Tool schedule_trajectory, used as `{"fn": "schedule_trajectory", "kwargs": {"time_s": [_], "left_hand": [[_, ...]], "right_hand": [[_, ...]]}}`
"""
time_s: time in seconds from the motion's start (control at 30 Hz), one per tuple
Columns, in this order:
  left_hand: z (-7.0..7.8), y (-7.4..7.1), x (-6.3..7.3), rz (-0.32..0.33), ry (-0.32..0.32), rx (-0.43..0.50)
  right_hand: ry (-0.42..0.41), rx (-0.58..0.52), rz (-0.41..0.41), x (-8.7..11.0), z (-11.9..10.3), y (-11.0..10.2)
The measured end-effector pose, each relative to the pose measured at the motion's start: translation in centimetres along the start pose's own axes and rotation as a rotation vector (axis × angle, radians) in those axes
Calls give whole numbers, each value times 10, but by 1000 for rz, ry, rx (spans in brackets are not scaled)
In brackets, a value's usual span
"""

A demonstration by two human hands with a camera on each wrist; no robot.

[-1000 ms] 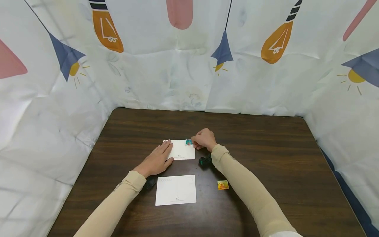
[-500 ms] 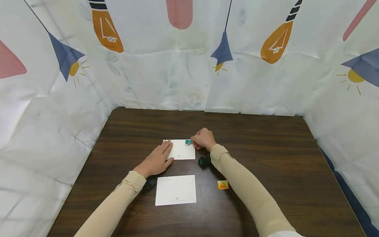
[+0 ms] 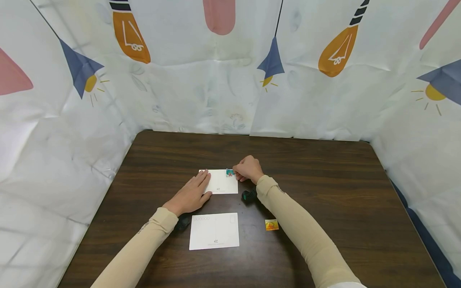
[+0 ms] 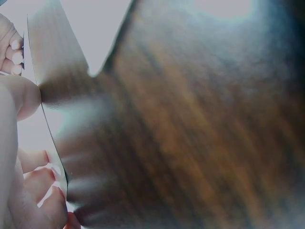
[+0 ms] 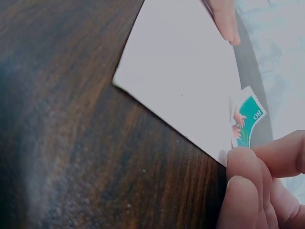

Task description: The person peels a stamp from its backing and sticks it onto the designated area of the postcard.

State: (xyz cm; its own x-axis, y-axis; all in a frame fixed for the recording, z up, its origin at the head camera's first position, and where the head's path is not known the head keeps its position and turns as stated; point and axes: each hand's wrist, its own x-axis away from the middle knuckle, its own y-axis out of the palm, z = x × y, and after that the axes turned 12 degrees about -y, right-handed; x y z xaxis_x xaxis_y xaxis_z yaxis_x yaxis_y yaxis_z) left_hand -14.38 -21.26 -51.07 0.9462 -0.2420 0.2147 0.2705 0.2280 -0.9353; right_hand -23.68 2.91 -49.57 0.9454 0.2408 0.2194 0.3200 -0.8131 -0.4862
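Observation:
A white postcard (image 3: 221, 184) lies on the dark wooden table, partly covered by my left hand (image 3: 191, 194), which rests on its left side with straight fingers. At the card's upper right corner, my right hand (image 3: 249, 169) pinches a small blue-green postage stamp (image 3: 230, 173) between thumb and fingers. The right wrist view shows the stamp (image 5: 249, 117) curling up at its far edge, with a perforated border and the number 80. Its lower end is hidden by the fingertips (image 5: 242, 160). How much of it touches the card, I cannot tell.
Nearer to me lies a second white postcard (image 3: 214, 232), with a printed stamp box at its upper right. Right of it, beside my right forearm, sits a yellow-orange stamp (image 3: 271, 225). A patterned white cloth (image 3: 216, 92) hangs behind the table (image 3: 324, 180).

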Motion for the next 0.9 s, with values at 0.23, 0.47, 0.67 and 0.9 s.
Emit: {"fn": "schedule_trajectory", "kwargs": {"time_s": [0.23,0.47,0.67,0.9], "left_hand": [[1,0,0,1,2,-11],[2,-1,0,-2,-1,-9],[2,-2,1,-10,-10,-4],[2,-2,0,-13,-12,-7]], "right_hand": [[-4,-11,-14,-1,1,-1],[-12,-21,-15,-2,2,-1],[-13,-33,-26,0,1,-2],[-24,-62,-27,1,2,-3]]}}
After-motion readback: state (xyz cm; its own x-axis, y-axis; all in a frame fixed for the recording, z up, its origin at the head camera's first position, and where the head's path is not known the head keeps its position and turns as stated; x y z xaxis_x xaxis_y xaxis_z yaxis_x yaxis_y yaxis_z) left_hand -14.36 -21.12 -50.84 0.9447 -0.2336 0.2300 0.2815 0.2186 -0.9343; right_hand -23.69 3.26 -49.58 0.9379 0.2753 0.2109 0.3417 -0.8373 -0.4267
